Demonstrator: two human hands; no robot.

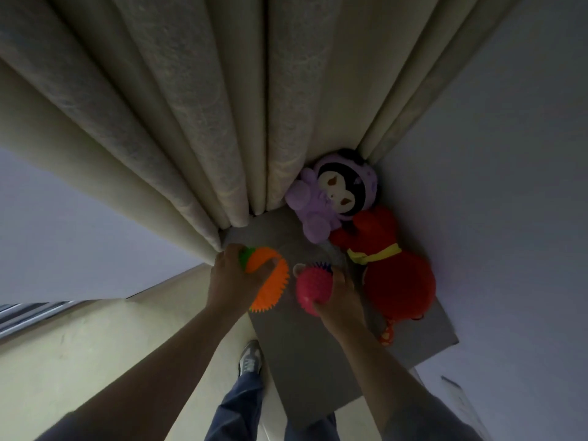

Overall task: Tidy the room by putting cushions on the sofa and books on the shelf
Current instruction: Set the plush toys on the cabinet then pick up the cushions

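My left hand (234, 276) grips an orange spiky toy with a green tip (270, 280) over the near-left part of a grey shelf top (305, 361). My right hand (339, 297) holds a pink spiky ball (310, 288) beside it; a bit of blue spiky toy (324, 266) shows just behind that ball. Both toys are at the shelf surface; whether they touch it I cannot tell. No cushions, sofa or books are in view.
A purple plush doll (331, 198) and a red plush gourd with a yellow band (391, 265) lie at the back right of the shelf against a white wall (509, 186). Cream curtains (191, 106) hang behind. My legs and a shoe (249, 361) stand on pale floor.
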